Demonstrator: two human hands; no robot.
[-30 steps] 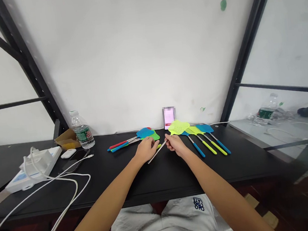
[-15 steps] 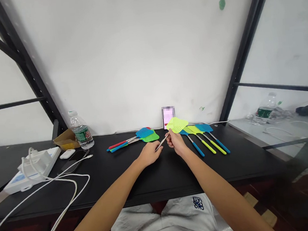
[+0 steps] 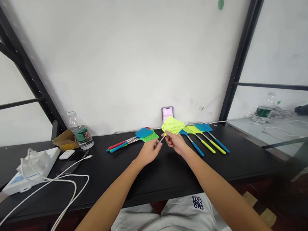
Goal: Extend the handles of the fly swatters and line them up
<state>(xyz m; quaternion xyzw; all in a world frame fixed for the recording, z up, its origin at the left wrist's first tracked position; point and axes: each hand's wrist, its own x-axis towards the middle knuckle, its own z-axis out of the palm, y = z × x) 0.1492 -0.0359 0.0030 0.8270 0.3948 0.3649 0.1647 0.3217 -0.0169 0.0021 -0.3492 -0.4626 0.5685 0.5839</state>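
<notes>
Between my hands is a yellow-green fly swatter (image 3: pixel 172 125), its perforated head tilted up toward the wall. My left hand (image 3: pixel 148 151) is closed on the lower part of its metal rod; the grip end is hidden. My right hand (image 3: pixel 175 141) pinches the rod just below the head. Left of my hands lies a pile of fly swatters with a blue head (image 3: pixel 143 132) on top of a green one (image 3: pixel 151 135), their handles pointing left. On the right, several blue and yellow-green swatters (image 3: pixel 207 146) lie fanned side by side, handles toward me.
A phone (image 3: pixel 168 112) with a lit screen leans on the wall behind the swatter. At left stand a water bottle (image 3: pixel 80 131), an open cardboard box (image 3: pixel 67 140), a white earbud case (image 3: pixel 67 154), a dark phone (image 3: pixel 75 163) and a power strip (image 3: pixel 36 170) with loose white cables.
The swatter's head has shifted slightly left, and my right hand has moved a little closer to my left. The swatters on the table stay as they were.
</notes>
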